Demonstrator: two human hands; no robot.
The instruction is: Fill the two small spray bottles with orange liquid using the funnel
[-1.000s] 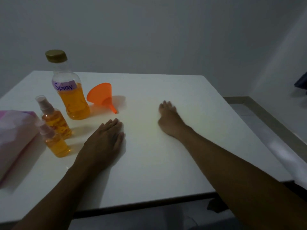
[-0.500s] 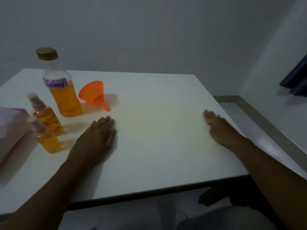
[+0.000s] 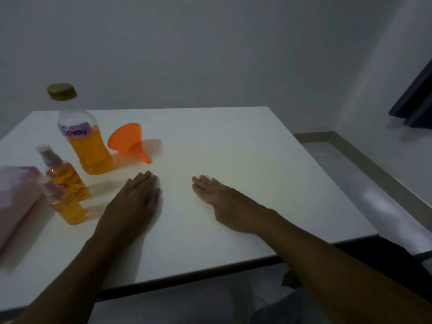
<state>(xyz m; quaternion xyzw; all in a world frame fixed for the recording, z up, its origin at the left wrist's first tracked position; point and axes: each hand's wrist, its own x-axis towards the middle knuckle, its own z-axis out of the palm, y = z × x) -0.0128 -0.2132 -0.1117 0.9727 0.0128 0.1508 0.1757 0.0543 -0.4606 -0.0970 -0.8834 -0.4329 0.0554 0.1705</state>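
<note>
Both hands flat on the white table point(image 3: 233, 141), palms down, fingers stretched out and holding nothing. Left hand point(image 3: 133, 202) sits just right of the spray bottles; right hand point(image 3: 224, 202) lies near table centre, a bare gap between the two.

Nearest task item: near spray bottle point(image 3: 66, 205), upright, pump head on, orange liquid already well up the body. Just behind it, far spray bottle point(image 3: 64, 175), upright, capped with its pump, also looks mostly full. The two stand close together; can't tell if they touch. To their left a pink soft-looking pack point(image 3: 16, 197), partly out of view; unclear what it is.

Further back, big bottle point(image 3: 81, 136), purple label reading "Spray", gold cap point(image 3: 62, 91) on, orange liquid roughly up to the label. Right of it, just beside, the orange funnel point(image 3: 127, 141) lies on its side, spout pointing toward the left hand, tip on the table.

Handling guess: small bottles are light, narrow-based and tippy, probably thin smooth plastic. Pinch the body low with one hand while twisting the pump collar, and keep it steadied while the funnel sits in the neck. Big bottle is heavier with liquid and may flex if squeezed, so wrap it mid-body around the label, other hand on the cap. Funnel is stiff, very light, rolls easily; take it by the cone rim.

Judgement: nothing is opened and the funnel is untouched, yet both small bottles look filled, so either task end or pre-start. Can't tell.
</note>
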